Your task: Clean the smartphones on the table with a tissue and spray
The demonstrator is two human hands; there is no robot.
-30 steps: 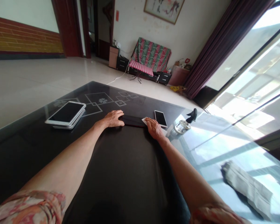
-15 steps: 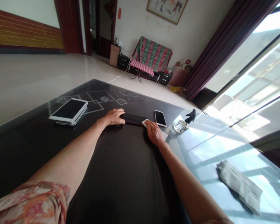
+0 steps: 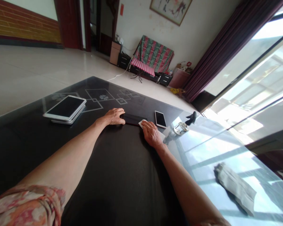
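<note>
A flat black phone or tablet lies on the dark table between my hands. My left hand grips its left end, thumb on the near side and fingers on the far side. My right hand presses a white tissue onto the device's right end. Part of the tissue sticks out beyond the palm, and the fingers hide the rest. Just past my right hand lies a white phone with a dark screen.
A stack of white tablets sits to the left on the glossy table. At the right stands a clear spray bottle with a black nozzle. Nearer on that side lies a crumpled grey cloth. A striped stool is across the room.
My right hand has slid slightly left along the black device with the tissue. My left hand keeps its hold. The whole view has shifted a little.
</note>
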